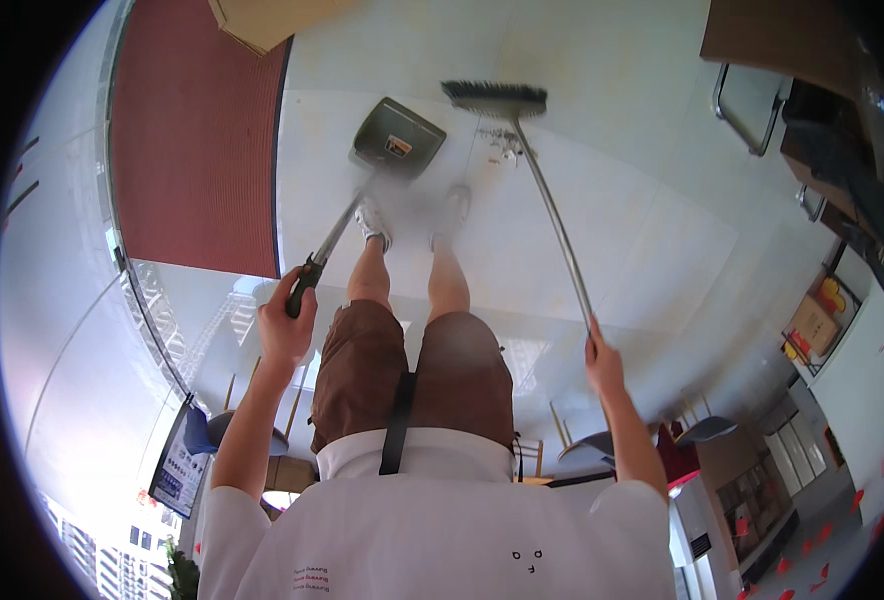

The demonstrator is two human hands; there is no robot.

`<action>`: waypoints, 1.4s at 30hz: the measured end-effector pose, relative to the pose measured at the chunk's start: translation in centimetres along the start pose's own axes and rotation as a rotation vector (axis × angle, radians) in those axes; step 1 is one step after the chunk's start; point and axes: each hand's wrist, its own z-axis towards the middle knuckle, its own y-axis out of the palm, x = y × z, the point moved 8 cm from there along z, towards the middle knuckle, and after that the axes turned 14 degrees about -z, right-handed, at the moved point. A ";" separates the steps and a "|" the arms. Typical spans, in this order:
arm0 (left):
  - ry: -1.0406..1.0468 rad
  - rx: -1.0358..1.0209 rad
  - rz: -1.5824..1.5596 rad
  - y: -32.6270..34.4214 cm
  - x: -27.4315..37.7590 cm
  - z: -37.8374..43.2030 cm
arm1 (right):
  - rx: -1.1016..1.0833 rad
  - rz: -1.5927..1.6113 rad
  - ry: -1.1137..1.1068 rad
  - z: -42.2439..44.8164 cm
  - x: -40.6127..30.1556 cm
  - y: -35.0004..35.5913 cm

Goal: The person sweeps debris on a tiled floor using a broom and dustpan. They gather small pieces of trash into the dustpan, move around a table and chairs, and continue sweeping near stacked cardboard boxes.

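My left hand grips the dark handle of a long-handled dustpan, whose grey-green pan rests on the floor ahead of my feet and bears a sticker. My right hand is closed around the metal stick of a broom. The broom's dark bristle head lies on the tiles, to the right of the pan and apart from it. Just on my side of the bristles is a small scattered pile of debris. A blurred smudge hides part of the dustpan's lower edge and my right shoe.
A red ribbed mat with a dark edge covers the floor at left, beside a glass wall. A cardboard piece juts over its top. At right stand a brown desk and a metal-framed chair. More chairs are behind me.
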 end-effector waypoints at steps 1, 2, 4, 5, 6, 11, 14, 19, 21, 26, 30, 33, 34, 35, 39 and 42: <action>0.015 0.001 -0.017 0.1 0.0 -0.1 | 0.047 -0.021 -0.053 2.2 -0.9 -0.6; 0.012 -0.013 -0.014 0.2 -0.2 -0.2 | 0.082 -0.040 -0.083 3.9 -2.2 -1.2; 0.018 -0.016 -0.013 0.1 -0.2 -0.1 | 0.020 -0.134 -0.045 6.3 -2.8 0.1; 0.034 -0.035 0.014 0.2 0.0 0.0 | -0.009 -0.179 -0.026 6.4 -2.9 0.8; 0.046 -0.048 0.041 0.1 0.2 0.0 | 0.000 -0.212 -0.041 6.1 -2.2 1.8; 0.050 -0.122 0.082 0.0 0.5 0.2 | -0.018 -0.297 0.004 1.2 3.8 4.5; 0.161 -0.093 0.041 -0.2 0.0 0.6 | 0.022 -0.116 -0.003 -2.9 4.1 4.5; 0.248 -0.254 0.163 1.7 4.4 0.3 | 0.093 0.355 0.192 -10.7 -0.9 5.4; 0.266 -0.349 0.259 3.0 5.9 0.5 | 0.143 0.527 0.249 -11.5 -4.4 5.2; 0.323 -0.509 0.338 6.9 10.2 1.7 | 0.208 0.940 0.349 -9.9 -12.7 4.8; 0.370 -0.599 0.423 10.0 12.6 2.0 | 0.057 1.306 0.494 -8.9 -17.0 3.5; 0.375 -0.630 0.450 11.7 12.9 2.8 | 0.067 1.072 0.502 -4.6 -18.0 5.1; 0.353 -0.653 0.447 11.9 12.9 3.1 | 0.026 1.008 0.492 -3.6 -18.9 5.9; 0.337 -0.677 0.445 12.2 13.2 3.4 | -0.008 0.947 0.483 -2.7 -20.1 6.7; 0.411 -0.693 0.488 12.3 14.1 3.8 | -0.098 0.773 0.405 -5.2 -27.6 6.6; 0.497 -0.626 0.515 13.7 15.4 2.3 | -0.058 0.637 0.270 -7.2 -29.8 10.9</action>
